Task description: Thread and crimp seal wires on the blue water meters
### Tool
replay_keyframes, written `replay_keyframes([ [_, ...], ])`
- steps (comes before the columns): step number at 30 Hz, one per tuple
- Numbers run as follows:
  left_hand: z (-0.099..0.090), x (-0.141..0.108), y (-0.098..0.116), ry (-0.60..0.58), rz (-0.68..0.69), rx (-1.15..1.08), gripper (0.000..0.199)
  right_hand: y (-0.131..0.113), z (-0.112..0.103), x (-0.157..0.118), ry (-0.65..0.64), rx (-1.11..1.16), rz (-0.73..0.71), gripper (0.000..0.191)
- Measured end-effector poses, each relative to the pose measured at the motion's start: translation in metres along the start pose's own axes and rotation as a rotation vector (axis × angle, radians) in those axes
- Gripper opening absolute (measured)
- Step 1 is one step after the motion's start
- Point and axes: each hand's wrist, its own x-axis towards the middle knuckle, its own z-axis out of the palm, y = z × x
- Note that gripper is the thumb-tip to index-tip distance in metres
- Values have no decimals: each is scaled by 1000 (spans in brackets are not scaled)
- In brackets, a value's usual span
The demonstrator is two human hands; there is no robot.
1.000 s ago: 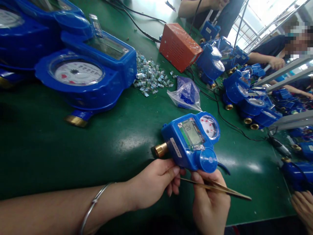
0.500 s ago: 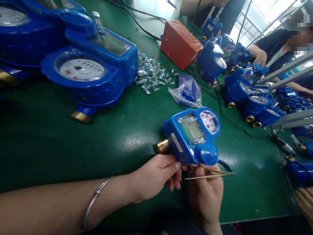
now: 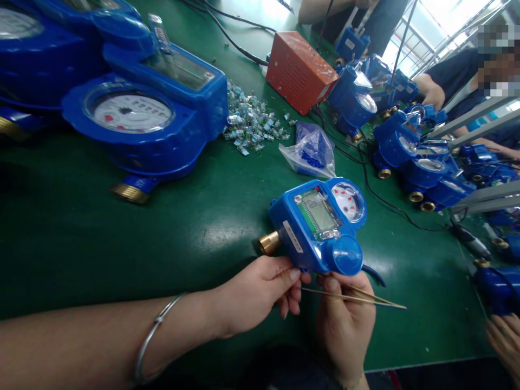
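A blue water meter (image 3: 298,230) with a small lit display, a round dial and a brass threaded end sits tilted on the green table. My left hand (image 3: 266,290), wearing a silver bangle, is closed at its near lower edge, thumb and forefinger pinched beside a small blue lug. Anything small between those fingertips is hidden. Close by on the right, my right hand (image 3: 347,317) grips thin gold-coloured tweezers (image 3: 382,301), one end pointing right and the other toward my left fingers. Part of this hand lies behind the round blue cap. A blue cable (image 3: 374,274) emerges beside it.
Large blue meters (image 3: 138,124) stand at the left. Beyond are a pile of small electronic parts (image 3: 254,122), a plastic bag of blue pieces (image 3: 311,154) and an orange box (image 3: 298,70) with cables. More meters (image 3: 424,168) and other people's hands (image 3: 504,336) are at the right.
The tweezers have shifted right and turned slightly in my right hand, which has moved a little right and down. My left hand and the held meter stay nearly still.
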Motion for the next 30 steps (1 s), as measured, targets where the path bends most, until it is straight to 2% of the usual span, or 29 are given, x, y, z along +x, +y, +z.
replay_keyframes([
  [3,1,0,1,-10,9,28,30,1,-1,1,-85,28,94,6],
  [5,1,0,1,-12,11,34,33,1,0,1,-119,54,100,6],
  [8,1,1,0,-4,-1,7,34,-2,2,-1,-14,55,-27,5],
  [11,0,1,0,-2,-8,-24,32,-5,3,-1,48,-24,-187,13],
  [16,-2,0,-1,-18,11,-3,29,-8,7,-1,30,-52,-343,20],
  [23,0,1,0,-16,-1,23,35,-11,9,-3,23,-168,-395,26],
  [30,1,0,3,-13,11,48,36,-24,6,-5,-72,-483,-568,33],
])
